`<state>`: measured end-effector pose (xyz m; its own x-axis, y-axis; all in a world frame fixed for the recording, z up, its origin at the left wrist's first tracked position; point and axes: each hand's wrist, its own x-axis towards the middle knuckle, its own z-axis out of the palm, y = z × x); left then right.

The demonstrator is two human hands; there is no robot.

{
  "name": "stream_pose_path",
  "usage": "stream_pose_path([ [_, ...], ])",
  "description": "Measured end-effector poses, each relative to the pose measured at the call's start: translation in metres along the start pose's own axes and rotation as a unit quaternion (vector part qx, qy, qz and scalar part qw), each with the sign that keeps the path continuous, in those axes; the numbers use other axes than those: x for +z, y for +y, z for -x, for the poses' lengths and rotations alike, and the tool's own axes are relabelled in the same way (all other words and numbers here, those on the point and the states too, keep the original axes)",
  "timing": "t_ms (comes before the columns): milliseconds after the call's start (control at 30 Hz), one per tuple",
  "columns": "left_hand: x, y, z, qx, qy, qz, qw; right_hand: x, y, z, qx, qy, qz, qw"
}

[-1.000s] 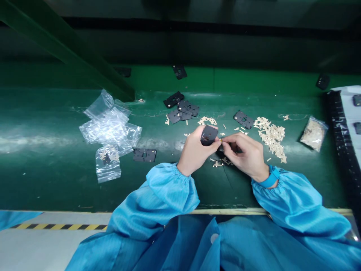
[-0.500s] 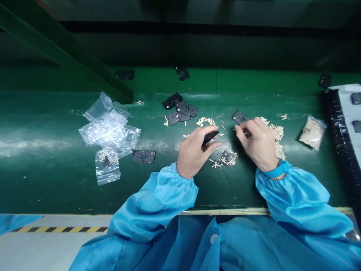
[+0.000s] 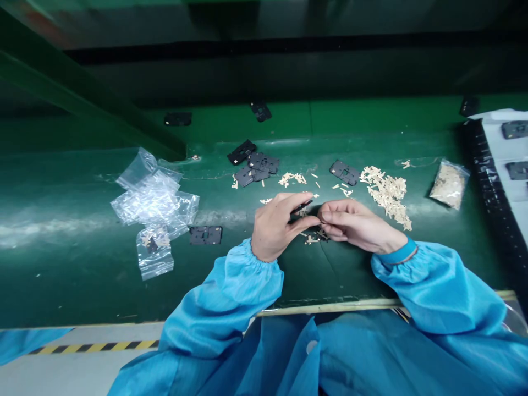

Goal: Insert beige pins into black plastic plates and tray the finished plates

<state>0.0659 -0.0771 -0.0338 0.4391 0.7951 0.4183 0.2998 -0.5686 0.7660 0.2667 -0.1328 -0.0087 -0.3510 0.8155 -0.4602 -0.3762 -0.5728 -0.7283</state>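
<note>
My left hand (image 3: 280,224) is closed around a black plastic part (image 3: 303,207), its thumb and fingers at the edges; most of the part is hidden. Right beside it, my right hand (image 3: 350,223) is pinched at the left thumb tip, and what lies between its fingers is too small to make out. Under the hands is a small heap of dark and beige bits (image 3: 314,237), partly covered. Beyond them lies a flat black plastic plate (image 3: 345,172) with cut-outs. To its right spreads a pile of small beige pieces (image 3: 388,192).
Clear plastic bags (image 3: 154,195) lie heaped at left, near a single black plate (image 3: 205,235). Several black plates (image 3: 258,165) are stacked farther back. A bag of beige pieces (image 3: 449,185) sits at right, before a black-edged tray (image 3: 489,181). A green post (image 3: 136,118) slants down at back left.
My right hand has moved left from beside the beige pile to meet my left hand, uncovering the pile and the black plate. My left hand keeps its hold on the black part.
</note>
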Motion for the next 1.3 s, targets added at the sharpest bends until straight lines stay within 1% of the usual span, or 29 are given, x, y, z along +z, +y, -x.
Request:
stream_pose_path([
  [200,-0.001,-0.002,-0.002,0.034,0.006,0.014,0.999,0.001,0.0,0.0,0.008,-0.013,-0.033,0.999],
  [300,-0.002,-0.003,-0.002,0.033,-0.006,0.001,0.999,0.0,0.0,0.0,0.012,-0.014,-0.032,0.999],
  [433,-0.003,-0.002,-0.002,-0.012,-0.04,-0.007,0.999,-0.002,-0.001,0.0,0.014,-0.003,-0.028,0.999],
  [500,-0.002,-0.001,-0.004,-0.057,-0.046,0.016,0.997,-0.003,-0.001,-0.001,-0.005,0.019,-0.016,1.0],
  [533,-0.001,0.0,-0.005,-0.09,-0.042,0.042,0.994,-0.003,-0.001,-0.001,-0.026,0.039,-0.002,0.999],
  [600,0.002,0.001,-0.008,-0.175,-0.037,0.128,0.976,-0.003,0.0,-0.001,-0.085,0.095,0.051,0.991],
  [633,0.005,0.001,-0.009,-0.218,-0.037,0.185,0.958,-0.003,0.001,-0.001,-0.116,0.127,0.088,0.981],
  [700,0.01,0.001,-0.01,-0.286,-0.043,0.296,0.911,0.0,0.004,-0.002,-0.169,0.189,0.165,0.953],
  [767,0.015,0.002,-0.01,-0.327,-0.042,0.371,0.868,0.003,0.008,-0.004,-0.202,0.237,0.222,0.924],
  [800,0.016,0.003,-0.009,-0.341,-0.039,0.392,0.854,0.004,0.01,-0.005,-0.212,0.255,0.24,0.912],
  [867,0.017,0.005,-0.008,-0.36,-0.044,0.406,0.839,0.005,0.015,-0.006,-0.224,0.275,0.264,0.897],
  [933,0.016,0.006,-0.007,-0.364,-0.043,0.394,0.843,0.006,0.02,-0.007,-0.228,0.277,0.286,0.889],
  [1033,0.014,0.005,-0.006,-0.355,-0.02,0.341,0.87,0.004,0.023,-0.007,-0.239,0.273,0.318,0.876],
  [1067,0.014,0.004,-0.006,-0.353,-0.012,0.33,0.875,0.003,0.024,-0.007,-0.243,0.274,0.332,0.869],
  [1167,0.014,0.002,-0.008,-0.37,-0.004,0.33,0.868,0.001,0.024,-0.008,-0.245,0.28,0.366,0.853],
  [1233,0.014,0.002,-0.009,-0.38,-0.007,0.325,0.866,0.0,0.025,-0.009,-0.239,0.281,0.37,0.853],
  [1300,0.013,0.002,-0.011,-0.382,-0.018,0.301,0.873,-0.002,0.025,-0.011,-0.236,0.281,0.368,0.854],
])
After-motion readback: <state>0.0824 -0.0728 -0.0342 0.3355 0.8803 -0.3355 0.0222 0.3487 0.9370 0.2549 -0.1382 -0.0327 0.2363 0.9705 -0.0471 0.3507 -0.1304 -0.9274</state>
